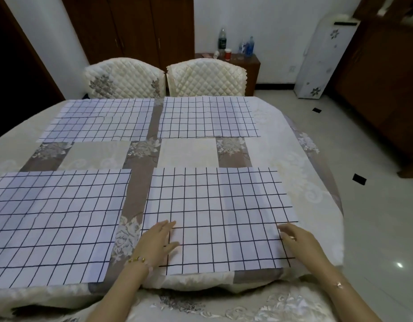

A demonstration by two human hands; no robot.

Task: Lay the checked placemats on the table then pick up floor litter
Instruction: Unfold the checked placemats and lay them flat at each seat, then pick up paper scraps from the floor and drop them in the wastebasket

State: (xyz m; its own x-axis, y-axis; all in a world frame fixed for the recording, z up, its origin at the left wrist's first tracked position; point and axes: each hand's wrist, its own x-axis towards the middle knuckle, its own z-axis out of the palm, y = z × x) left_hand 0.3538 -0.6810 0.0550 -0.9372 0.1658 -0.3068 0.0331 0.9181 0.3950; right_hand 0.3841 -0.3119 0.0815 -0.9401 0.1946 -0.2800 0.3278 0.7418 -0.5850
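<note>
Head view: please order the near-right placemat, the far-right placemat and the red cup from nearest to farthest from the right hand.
1. near-right placemat, touched by the right hand.
2. far-right placemat, across the table.
3. red cup, on the cabinet by the far wall.

The near-left placemat runs off the left edge — labels on the far bottles are unreadable.

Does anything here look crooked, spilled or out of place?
Nothing on the table stands out: the four checked placemats lie flat in two rows. On the floor to the right are two small dark pieces, perhaps litter or tile insets; I cannot tell.
</note>
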